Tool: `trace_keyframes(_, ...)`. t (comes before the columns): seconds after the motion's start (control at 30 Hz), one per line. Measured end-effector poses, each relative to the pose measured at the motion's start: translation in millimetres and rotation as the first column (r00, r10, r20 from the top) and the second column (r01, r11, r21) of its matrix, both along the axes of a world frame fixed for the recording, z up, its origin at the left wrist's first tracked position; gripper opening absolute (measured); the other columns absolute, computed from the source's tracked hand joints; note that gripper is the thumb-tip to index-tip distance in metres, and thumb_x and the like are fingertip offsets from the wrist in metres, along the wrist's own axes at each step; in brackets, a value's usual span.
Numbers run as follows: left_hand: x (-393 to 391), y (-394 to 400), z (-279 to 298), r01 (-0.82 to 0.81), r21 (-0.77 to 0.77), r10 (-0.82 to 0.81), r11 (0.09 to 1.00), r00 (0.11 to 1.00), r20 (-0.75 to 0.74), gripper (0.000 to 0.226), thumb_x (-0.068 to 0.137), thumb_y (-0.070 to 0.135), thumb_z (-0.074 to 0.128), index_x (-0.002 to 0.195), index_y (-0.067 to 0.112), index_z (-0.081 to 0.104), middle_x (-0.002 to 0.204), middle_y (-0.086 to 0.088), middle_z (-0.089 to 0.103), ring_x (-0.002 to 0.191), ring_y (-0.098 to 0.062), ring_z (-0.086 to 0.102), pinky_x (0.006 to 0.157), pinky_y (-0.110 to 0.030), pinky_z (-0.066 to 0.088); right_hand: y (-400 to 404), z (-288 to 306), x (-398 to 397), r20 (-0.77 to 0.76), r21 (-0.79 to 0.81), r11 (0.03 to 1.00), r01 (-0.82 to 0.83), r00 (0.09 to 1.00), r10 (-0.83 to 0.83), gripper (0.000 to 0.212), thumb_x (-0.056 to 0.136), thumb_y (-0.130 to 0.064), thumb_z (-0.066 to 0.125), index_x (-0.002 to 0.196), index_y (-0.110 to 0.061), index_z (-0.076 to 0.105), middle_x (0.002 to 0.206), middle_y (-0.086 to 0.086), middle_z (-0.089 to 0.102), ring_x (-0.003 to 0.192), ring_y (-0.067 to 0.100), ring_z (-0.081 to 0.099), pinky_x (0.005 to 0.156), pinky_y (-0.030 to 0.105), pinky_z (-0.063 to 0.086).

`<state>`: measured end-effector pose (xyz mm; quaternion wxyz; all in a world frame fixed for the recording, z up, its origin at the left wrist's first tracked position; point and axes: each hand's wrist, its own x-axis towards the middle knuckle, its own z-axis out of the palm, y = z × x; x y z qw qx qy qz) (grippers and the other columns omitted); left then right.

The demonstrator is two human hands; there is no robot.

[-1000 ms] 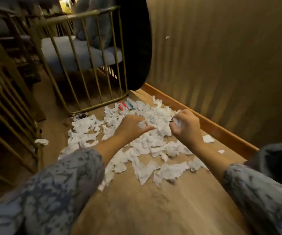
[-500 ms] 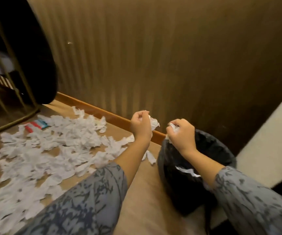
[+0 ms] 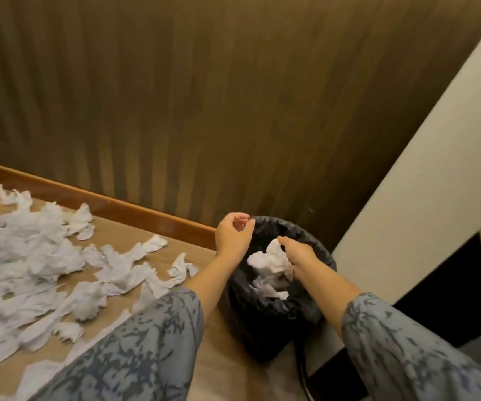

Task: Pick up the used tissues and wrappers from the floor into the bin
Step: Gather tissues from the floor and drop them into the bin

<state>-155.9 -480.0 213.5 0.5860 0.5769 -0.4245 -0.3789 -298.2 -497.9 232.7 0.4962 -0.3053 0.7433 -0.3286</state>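
Note:
A black-lined bin (image 3: pixel 265 319) stands on the floor by the wall, with white tissues (image 3: pixel 268 263) lying inside it. My left hand (image 3: pixel 233 237) hovers at the bin's left rim, fingers curled loosely apart with nothing in them. My right hand (image 3: pixel 297 253) is over the bin's mouth, fingers spread downward just above the tissues, holding nothing. A wide scatter of torn white tissues (image 3: pixel 31 264) covers the floor to the left of the bin.
A ribbed brown wall (image 3: pixel 204 96) with a wooden skirting board (image 3: pixel 103 202) runs behind the bin. A cream panel (image 3: pixel 424 183) leans at the right, with a dark gap below it. Patterned grey sleeves cover both forearms.
The view swung right from the tissue pile to the bin. Both hands carried tissue over the bin and let it go; the tissue now lies inside.

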Motion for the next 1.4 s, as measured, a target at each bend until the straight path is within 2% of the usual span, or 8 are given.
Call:
trace_keyframes(0.23,110.7,3.0,-34.6,0.107,0.077,-0.115,0.991,0.987,0.116,0.005,0.087,0.024,0.065,0.086,0.028,0.064,0.092,0.002,0.070,0.090,-0.016,0.066,0.085,-0.036,0.056,11.2,20.8,83.2,0.097,-0.002,0.992,0.130,0.987,-0.129,0.043,0.097,-0.019,0.055,0.136,-0.004,0.045,0.134,0.014,0.053,0.124,0.032,0.050,0.097,0.042,0.042)
trace_keyframes(0.33,156.6,21.4,-60.5,0.162,0.175,-0.193,0.971,0.965,0.178,0.005,0.089,0.026,0.063,0.094,0.025,0.065,0.096,0.001,0.068,0.092,-0.017,0.066,0.083,-0.033,0.056,21.0,9.9,131.8,-0.214,-0.257,0.966,-0.016,0.976,-0.041,0.030,0.095,-0.020,0.056,0.122,-0.007,0.058,0.113,0.011,0.063,0.104,0.029,0.061,0.081,0.036,0.049)
trace_keyframes(0.47,207.6,50.4,-85.9,0.156,0.209,-0.202,0.966,0.954,0.223,0.009,0.087,0.020,0.064,0.095,0.017,0.067,0.088,0.000,0.067,0.089,-0.022,0.066,0.079,-0.031,0.054,60.4,-23.9,201.9,-0.529,-0.533,0.671,-0.516,0.822,0.211,0.013,0.093,-0.020,0.059,0.106,-0.019,0.061,0.102,-0.002,0.063,0.093,0.012,0.059,0.073,0.019,0.047)
trace_keyframes(0.7,297.3,133.3,-132.3,-0.047,0.296,-0.042,0.954,0.957,0.288,0.010,0.087,0.011,0.061,0.092,0.016,0.067,0.089,0.002,0.069,0.085,-0.014,0.064,0.068,-0.020,0.051,140.7,-115.8,294.9,-0.651,-0.270,0.227,-0.936,0.352,0.673,0.029,0.090,-0.016,0.056,0.119,-0.016,0.056,0.099,0.005,0.066,0.090,0.018,0.060,0.077,0.036,0.049)
trace_keyframes(0.9,335.1,265.7,-217.3,-0.443,0.339,0.156,0.830,0.767,0.623,0.028,0.082,0.034,0.047,0.098,0.024,0.068,0.111,-0.003,0.063,0.110,-0.026,0.055,0.099,-0.037,0.039,192.3,-186.8,346.1,-0.605,-0.171,0.242,-0.955,0.295,0.739,0.034,0.090,-0.029,0.058,0.121,-0.014,0.055,0.119,0.007,0.057,0.115,0.027,0.052,0.090,0.036,0.040)
trace_keyframes(1.1,362.4,369.3,-243.3,-0.765,0.290,0.156,0.575,0.450,0.879,0.051,0.069,0.065,0.067,0.112,0.037,0.064,0.155,-0.007,0.026,0.147,-0.029,0.003,0.107,-0.055,-0.025,199.1,-246.1,342.0,-0.669,0.084,0.509,-0.857,0.330,0.666,0.089,0.075,-0.077,0.054,0.148,-0.034,0.024,0.161,0.014,-0.008,0.146,0.034,-0.019,0.111,0.061,-0.014)
trace_keyframes(1.23,360.9,409.7,-254.7,-0.856,0.332,0.237,0.395,0.445,0.864,0.072,0.060,0.085,0.050,0.118,0.043,0.059,0.158,-0.010,0.015,0.147,-0.031,-0.006,0.105,-0.065,-0.016,185.8,-257.3,339.2,-0.643,0.058,0.660,-0.749,0.477,0.599,0.099,0.066,-0.087,0.048,0.147,-0.034,0.027,0.161,0.015,-0.008,0.145,0.037,-0.019,0.111,0.063,-0.015)
trace_keyframes(1.4,340.7,416.1,-278.0,-0.797,0.326,0.276,0.509,0.509,0.815,0.058,0.071,0.075,0.056,0.113,0.036,0.066,0.145,-0.008,0.042,0.142,-0.029,0.022,0.113,-0.054,0.014,216.4,-280.9,350.0,-0.685,-0.041,0.366,-0.930,0.293,0.667,0.093,0.071,-0.088,0.038,0.147,-0.036,0.026,0.159,0.014,0.014,0.149,0.029,-0.003,0.114,0.058,-0.014)
